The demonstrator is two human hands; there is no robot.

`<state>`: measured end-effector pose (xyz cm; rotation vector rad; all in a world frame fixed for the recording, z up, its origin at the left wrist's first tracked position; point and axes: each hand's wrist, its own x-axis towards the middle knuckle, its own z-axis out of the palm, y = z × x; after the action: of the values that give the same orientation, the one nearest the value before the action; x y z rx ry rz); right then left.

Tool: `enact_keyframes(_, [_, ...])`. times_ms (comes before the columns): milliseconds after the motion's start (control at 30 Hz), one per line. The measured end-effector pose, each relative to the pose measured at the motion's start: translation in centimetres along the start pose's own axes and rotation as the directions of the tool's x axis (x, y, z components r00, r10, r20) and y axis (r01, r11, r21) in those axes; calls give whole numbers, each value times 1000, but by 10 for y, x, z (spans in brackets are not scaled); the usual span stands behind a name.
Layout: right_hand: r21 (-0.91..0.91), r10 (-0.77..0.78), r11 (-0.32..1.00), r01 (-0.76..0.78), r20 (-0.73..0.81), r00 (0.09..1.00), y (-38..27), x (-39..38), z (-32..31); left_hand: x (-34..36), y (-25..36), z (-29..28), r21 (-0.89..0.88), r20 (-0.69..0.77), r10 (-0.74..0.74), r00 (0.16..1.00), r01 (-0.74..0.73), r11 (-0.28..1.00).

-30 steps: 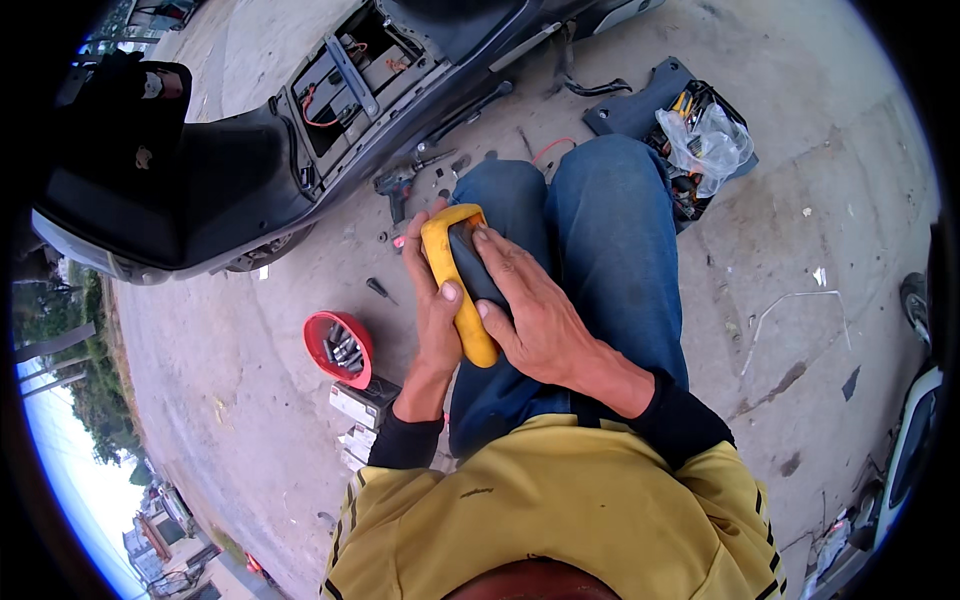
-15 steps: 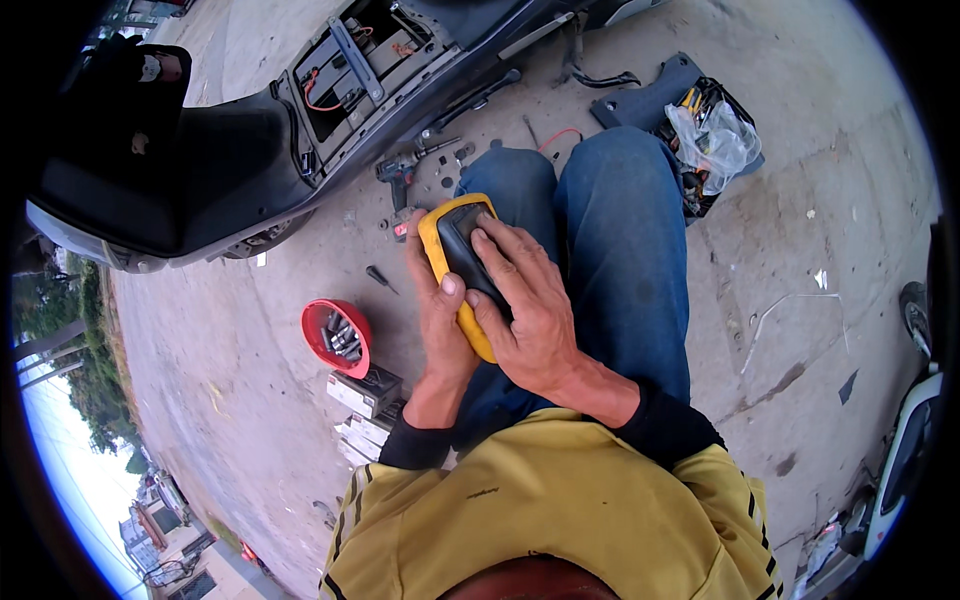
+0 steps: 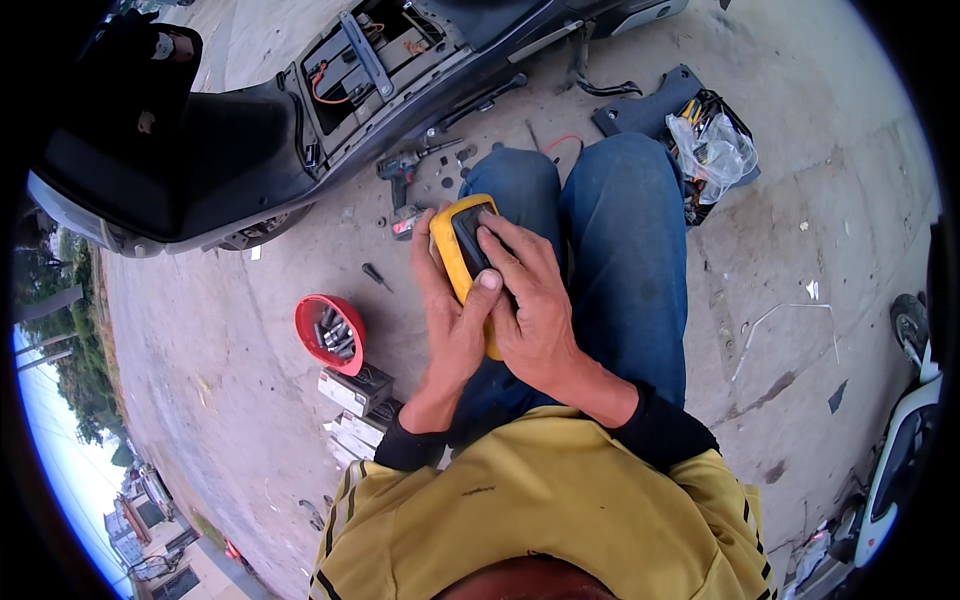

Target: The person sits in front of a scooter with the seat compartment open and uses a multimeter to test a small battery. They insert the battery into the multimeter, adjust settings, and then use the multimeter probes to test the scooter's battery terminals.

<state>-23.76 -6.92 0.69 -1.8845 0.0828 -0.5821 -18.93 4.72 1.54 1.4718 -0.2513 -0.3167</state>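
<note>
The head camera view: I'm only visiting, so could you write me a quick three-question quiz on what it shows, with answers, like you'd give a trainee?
1. True or false: the left hand and the right hand both touch the yellow-edged device.

2. What does the red bowl hold?
a) Fruit
b) Metal pieces
c) Folded cloths

3. Fill in the blank: the clear plastic bag lies to the person's ____ of their knees.

Key:
1. True
2. b
3. right
</note>
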Motion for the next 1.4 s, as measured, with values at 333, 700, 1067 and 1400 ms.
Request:
enact_keyframes(333, [-87,172,983,-161,148,974,9,26,-34,3,-13,-15,-204,-103,-58,993,36,978])
enact_keyframes(700, [412,375,748,-521,385,843,17,20,-35,11,-3,0,-207,-21,1,1000,-6,978])
enact_keyframes(1067, [476,514,677,-561,240,824,28,26,-32,-25,-26,-7,92,-59,-78,995,84,992])
enact_keyframes(1400, [774,645,268,-574,298,703,26,37,-35,-32,-11,13,-95,66,18,998,-12,995])
